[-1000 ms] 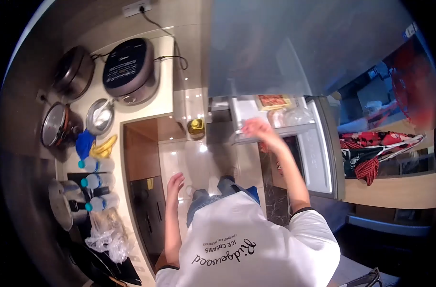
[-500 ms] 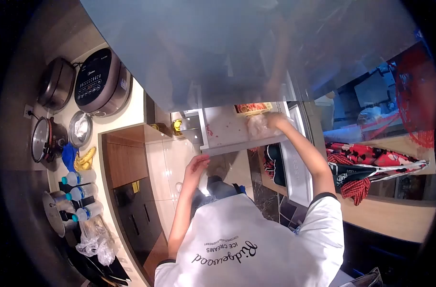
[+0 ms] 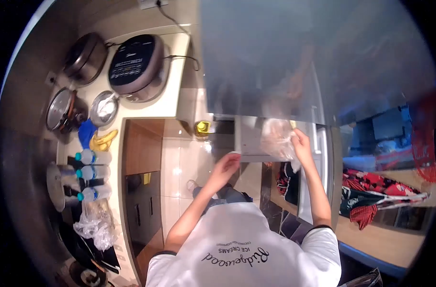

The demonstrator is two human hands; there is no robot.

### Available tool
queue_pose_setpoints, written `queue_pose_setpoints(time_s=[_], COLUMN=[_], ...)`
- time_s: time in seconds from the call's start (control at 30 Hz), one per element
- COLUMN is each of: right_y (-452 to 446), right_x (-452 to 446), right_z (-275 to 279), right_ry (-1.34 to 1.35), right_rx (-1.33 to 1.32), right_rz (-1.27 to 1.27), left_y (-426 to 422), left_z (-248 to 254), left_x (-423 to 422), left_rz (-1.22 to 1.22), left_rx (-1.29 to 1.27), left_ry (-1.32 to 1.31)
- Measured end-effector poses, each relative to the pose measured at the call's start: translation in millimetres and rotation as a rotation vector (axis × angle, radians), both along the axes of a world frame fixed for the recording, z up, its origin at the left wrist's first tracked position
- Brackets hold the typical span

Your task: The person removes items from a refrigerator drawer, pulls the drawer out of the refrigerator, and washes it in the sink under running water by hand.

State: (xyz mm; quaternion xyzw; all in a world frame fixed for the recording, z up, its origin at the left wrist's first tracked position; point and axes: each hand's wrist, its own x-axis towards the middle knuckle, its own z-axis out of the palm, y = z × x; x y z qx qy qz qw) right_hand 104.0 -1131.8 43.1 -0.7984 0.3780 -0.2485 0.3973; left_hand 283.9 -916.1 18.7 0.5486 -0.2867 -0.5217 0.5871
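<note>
While the right hand grips a plastic bag, its contents look blurred.

Head camera: faces forward and down, over shirt front
Grey panel: close, across top
Counter: below, left side

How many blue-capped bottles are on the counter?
3, in a row: the first bottle nearest the bananas, the middle bottle, and the last bottle by the crumpled clear plastic. More could be hidden behind other things.
</note>
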Motion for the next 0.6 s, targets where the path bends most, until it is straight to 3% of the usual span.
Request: queue_pose_setpoints(time_s=[0.07,0.2,0.27,0.3,0.43,0.5,0.6], right_y=[30.3,82.5,116.8,115.4,170.6,192.5,239.5], right_x=[17.9,44.4,70.3,71.1,136.2,169.3,210.4], right_z=[26.9,56.6,66.1,41.2,38.6,31.6,29.1], right_ry=[-0.129,-0.142,-0.171,-0.093,-0.066,0.089,0.149], right_rx=[0.251,0.611,0.694,0.629,0.578,0.312,0.219], right_rz=[0.046,0.133,0.138,0.314,0.510,0.816,0.983], left_y=[5.4,39.0,58.6,71.6,129.4,157.6,199.1], left_z=[-10.5,-5.7,2.6,3.6,-13.3,-22.9,-66.0], left_x=[1.6,10.0,7.4,10.6,28.9,38.7,43.5], left_rz=[-0.004,-0.098,-0.024,0.030,0.185,0.325,0.601], left_rx=[-0.058,0.066,0.045,0.023,-0.064,-0.062,-0.059], left_ry=[0.079,0.574,0.764,0.852,0.980,0.909,0.842])
